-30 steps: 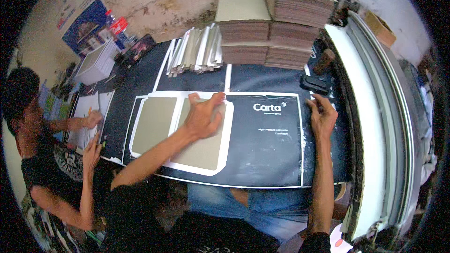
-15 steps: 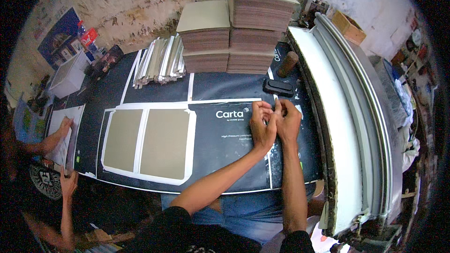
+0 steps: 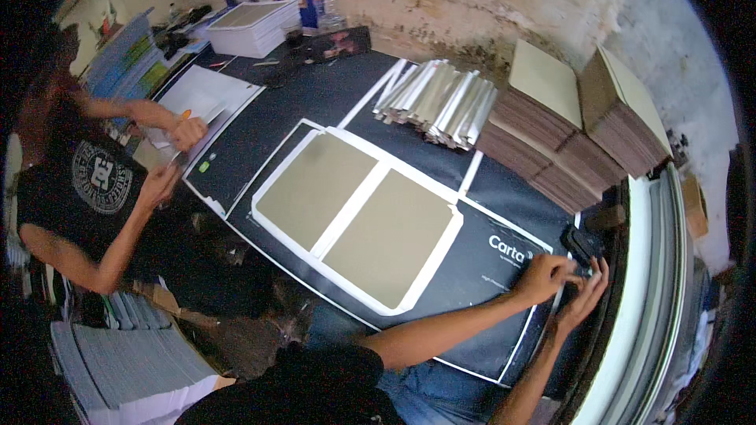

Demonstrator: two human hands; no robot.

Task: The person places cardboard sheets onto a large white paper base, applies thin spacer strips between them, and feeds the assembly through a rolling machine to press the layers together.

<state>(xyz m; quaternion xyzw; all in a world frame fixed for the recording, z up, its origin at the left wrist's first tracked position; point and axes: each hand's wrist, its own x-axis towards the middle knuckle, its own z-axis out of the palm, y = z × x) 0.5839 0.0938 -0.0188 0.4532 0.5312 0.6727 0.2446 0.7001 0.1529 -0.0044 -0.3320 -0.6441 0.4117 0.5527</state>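
A large black sheet [image 3: 504, 189] with white border lines lies across the table. Two tan boards [image 3: 315, 189] [image 3: 390, 240] lie side by side on it inside a white frame. My left hand [image 3: 543, 277] and my right hand [image 3: 584, 299] meet at the sheet's right edge, over the white border line. The left hand's fingers are curled down onto the sheet. My right hand's fingers reach toward a small black object [image 3: 584, 242] just beyond. Anything pinched between the hands is too small to make out.
Stacks of brown boards [image 3: 551, 134] [image 3: 622, 110] and a bundle of silver strips [image 3: 437, 102] stand at the back. A co-worker on the left has both hands [image 3: 185, 132] on white paper [image 3: 209, 94]. Grey sheets [image 3: 126, 362] are piled lower left. A long pale machine edge [image 3: 654, 291] runs along the right.
My left hand left the tan boards and moved right to join my right hand at the sheet's edge. The view has swung left, so the boards now lie in the middle.
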